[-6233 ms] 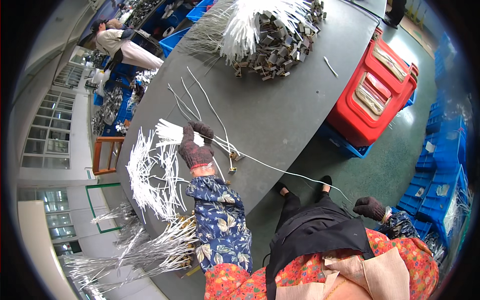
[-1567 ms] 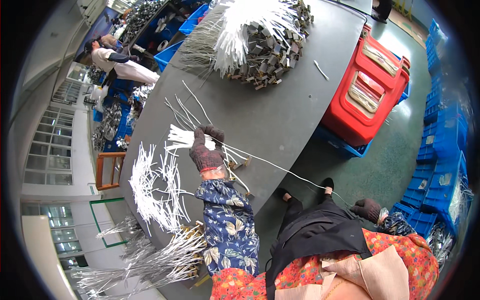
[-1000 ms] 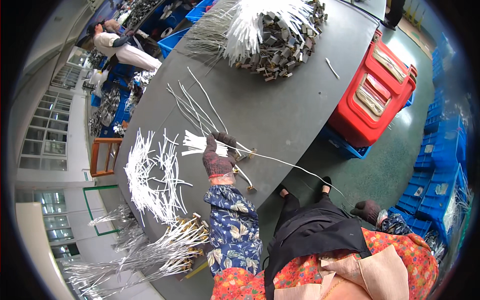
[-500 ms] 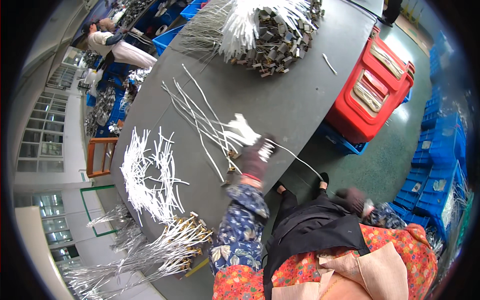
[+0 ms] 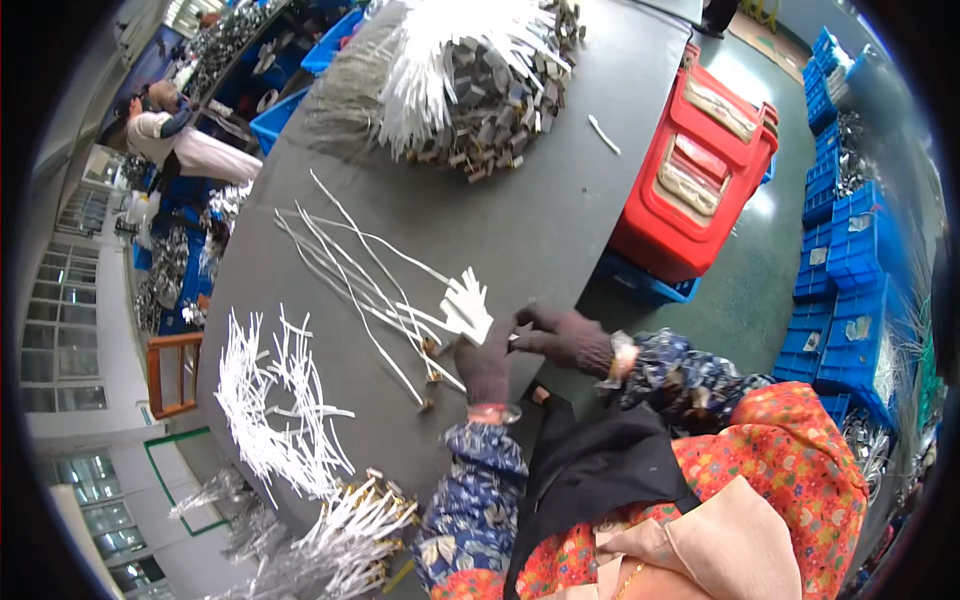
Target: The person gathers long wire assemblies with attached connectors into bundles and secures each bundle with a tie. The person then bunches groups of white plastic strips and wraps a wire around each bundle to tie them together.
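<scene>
My left hand (image 5: 484,372), in a dark glove, is closed around a small bundle of short white sleeves (image 5: 467,306) that fans out past its fingers over the grey table's near edge. My gloved right hand (image 5: 572,340) meets it from the right, fingertips pinched together at the left fingers. What the right fingertips hold, if anything, is too small to make out. Left of the hands several loose white wires (image 5: 345,268) with small brownish end pieces (image 5: 428,404) lie crossed on the table.
A big heap of white-sleeved wires (image 5: 425,85) with dark metal blocks (image 5: 495,120) lies at the far end. More white sleeved wires (image 5: 245,400) sit at the left edge. A red bin (image 5: 690,170) stands right of the table, blue crates (image 5: 860,300) beyond. Another person (image 5: 165,130) works far left.
My right hand has come up from beside my lap to meet the left. The long wire trailing right from the left hand is no longer visible. The view has shifted a little.
</scene>
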The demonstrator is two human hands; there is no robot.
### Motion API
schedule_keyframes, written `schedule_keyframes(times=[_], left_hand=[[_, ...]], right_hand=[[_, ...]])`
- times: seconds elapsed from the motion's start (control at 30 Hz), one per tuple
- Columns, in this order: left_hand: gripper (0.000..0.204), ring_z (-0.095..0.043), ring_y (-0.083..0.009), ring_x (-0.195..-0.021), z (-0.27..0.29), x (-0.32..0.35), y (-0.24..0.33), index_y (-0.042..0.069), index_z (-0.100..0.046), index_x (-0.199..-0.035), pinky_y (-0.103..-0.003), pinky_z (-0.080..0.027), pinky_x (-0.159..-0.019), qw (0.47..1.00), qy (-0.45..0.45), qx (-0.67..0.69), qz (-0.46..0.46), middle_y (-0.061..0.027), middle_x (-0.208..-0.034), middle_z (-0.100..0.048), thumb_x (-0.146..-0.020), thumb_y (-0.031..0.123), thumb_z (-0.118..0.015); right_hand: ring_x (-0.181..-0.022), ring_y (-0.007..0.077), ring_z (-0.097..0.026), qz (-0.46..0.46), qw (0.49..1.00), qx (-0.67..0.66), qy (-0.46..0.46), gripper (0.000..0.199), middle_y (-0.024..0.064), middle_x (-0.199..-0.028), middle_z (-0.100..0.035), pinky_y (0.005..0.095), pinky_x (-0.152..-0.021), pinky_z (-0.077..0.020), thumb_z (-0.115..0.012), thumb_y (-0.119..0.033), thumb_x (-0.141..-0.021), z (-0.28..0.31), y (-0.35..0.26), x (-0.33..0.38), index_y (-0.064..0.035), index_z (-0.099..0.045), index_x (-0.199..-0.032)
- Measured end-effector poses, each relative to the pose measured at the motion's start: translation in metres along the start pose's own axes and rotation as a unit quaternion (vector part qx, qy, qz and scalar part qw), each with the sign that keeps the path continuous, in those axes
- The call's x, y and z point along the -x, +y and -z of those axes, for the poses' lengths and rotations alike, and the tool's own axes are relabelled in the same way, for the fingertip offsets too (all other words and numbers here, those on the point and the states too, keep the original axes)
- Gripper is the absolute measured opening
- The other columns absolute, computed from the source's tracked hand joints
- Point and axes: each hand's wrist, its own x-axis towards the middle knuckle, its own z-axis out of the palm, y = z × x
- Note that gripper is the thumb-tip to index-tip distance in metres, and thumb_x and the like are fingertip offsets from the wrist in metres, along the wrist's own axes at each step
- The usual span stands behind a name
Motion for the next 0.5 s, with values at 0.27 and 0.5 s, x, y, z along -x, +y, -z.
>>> schedule_keyframes(times=[0.27,0.5], left_hand=[[0.032,-0.062,-0.0272,-0.063,0.13,-0.045,0.045,-0.003,-0.066,-0.087,-0.04,-0.047,-0.06,0.834,0.099,-0.543,-0.018,-0.0104,-0.07,-0.066,-0.079,0.028,-0.066],[0.013,-0.047,-0.0084,-0.042,0.111,-0.041,0.044,-0.001,-0.065,-0.082,-0.022,-0.032,-0.036,0.989,0.077,-0.069,0.108,-0.003,-0.057,-0.056,-0.082,0.012,-0.063]], right_hand=[[-0.118,0.0372,-0.047,0.151,0.948,0.269,0.078,0.073,0.0179,-0.132,-0.044,0.0424,-0.099,-0.0409,-0.072,-0.044,-0.075,0.056,-0.022,-0.07,-0.008,-0.043,-0.132],[-0.088,0.0345,-0.062,0.105,0.907,0.279,0.299,0.051,0.0193,-0.102,-0.061,0.0406,-0.083,-0.0503,-0.071,-0.033,-0.076,0.163,-0.099,-0.171,-0.0055,-0.058,-0.117]])
